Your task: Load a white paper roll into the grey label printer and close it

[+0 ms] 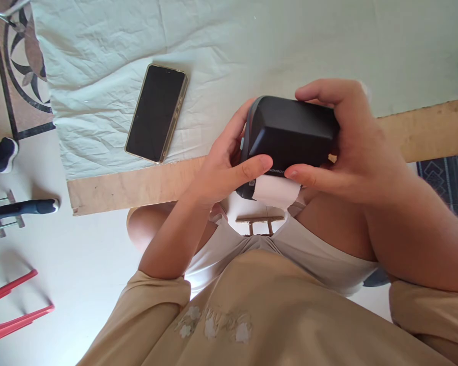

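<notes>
Even, soft daylight; bright overall, no harsh glare. Pale cloth (pixel 252 40) toward 12 o'clock slightly washed out, creases still readable. Faint soft shadows fall on the floor (pixel 41 264) at 8 o'clock. Black device (pixel 290 134) at centre sharp, dull sheen on top. Beige shirt (pixel 252 315) at 6 o'clock softer, wide-angle stretch toward edges.

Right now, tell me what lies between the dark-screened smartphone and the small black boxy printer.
In the head view, only wrinkled pale cloth and the left hand gripping the printer separate it from the smartphone.

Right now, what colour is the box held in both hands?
Black box, clearest in the head view.
</notes>
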Demonstrator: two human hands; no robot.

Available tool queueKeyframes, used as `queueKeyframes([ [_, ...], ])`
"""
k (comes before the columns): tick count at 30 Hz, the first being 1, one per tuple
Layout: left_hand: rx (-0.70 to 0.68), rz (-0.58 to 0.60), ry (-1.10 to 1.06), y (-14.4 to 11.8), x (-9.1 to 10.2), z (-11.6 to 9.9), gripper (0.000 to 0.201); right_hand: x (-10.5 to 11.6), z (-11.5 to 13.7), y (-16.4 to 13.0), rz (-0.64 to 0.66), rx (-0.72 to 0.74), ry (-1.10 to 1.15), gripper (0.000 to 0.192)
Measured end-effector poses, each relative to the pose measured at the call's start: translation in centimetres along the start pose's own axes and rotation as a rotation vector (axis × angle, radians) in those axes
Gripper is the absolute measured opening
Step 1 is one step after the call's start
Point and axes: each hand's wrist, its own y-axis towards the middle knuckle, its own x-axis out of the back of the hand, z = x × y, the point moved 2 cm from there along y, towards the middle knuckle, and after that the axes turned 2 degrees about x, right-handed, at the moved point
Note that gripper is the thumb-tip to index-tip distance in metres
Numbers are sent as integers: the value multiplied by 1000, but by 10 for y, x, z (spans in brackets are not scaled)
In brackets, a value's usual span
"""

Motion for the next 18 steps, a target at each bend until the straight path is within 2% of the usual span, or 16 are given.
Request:
queueKeyframes([
  [6,42,-68,-54,-2,-2,1,60,-1,-8,0,-21,-51,-62,73],
  [9,39,-26,-38,-2,1,1,57,-3,-6,2,-14,-90,14,70],
  [13,63,43,-136,2,4,1,38,-6,-4,3,-20,-108,23,67],
  [18,47,45,-239,4,5,-2,25,-4,1,1,-129,21,-39,55],
])
